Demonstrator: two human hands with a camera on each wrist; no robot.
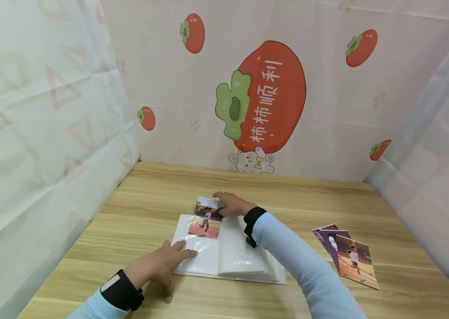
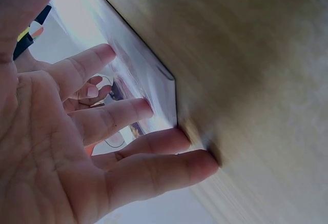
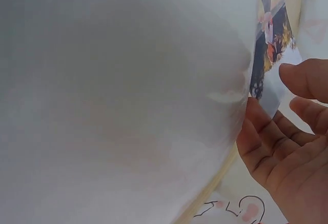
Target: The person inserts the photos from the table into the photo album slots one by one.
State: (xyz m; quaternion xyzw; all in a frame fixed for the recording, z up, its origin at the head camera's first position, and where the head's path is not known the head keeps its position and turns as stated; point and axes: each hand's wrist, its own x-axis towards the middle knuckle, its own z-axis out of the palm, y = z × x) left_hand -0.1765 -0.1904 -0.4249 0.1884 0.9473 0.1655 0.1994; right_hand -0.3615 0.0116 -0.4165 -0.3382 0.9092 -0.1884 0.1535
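Note:
A photo album (image 1: 200, 261) lies spread on the wooden table. A photo of a runner (image 1: 204, 226) sits partly under the clear sleeve of its left page, with the upper part sticking out past the top edge. My left hand (image 1: 162, 263) rests with spread fingers on that page's lower left, and its other fingers reach the table in the left wrist view. At the top, my right hand (image 1: 234, 204) is beside the photo's right edge. In the right wrist view the fingers (image 3: 261, 144) touch the white page edge, while the thumb (image 3: 305, 78) stands apart.
Several photos (image 1: 354, 261) lie overlapped on the table (image 1: 408, 266) to the right of the album. A curtain with printed persimmons (image 1: 276, 97) hangs behind the table, and pale cloth (image 1: 41, 133) walls off the left side.

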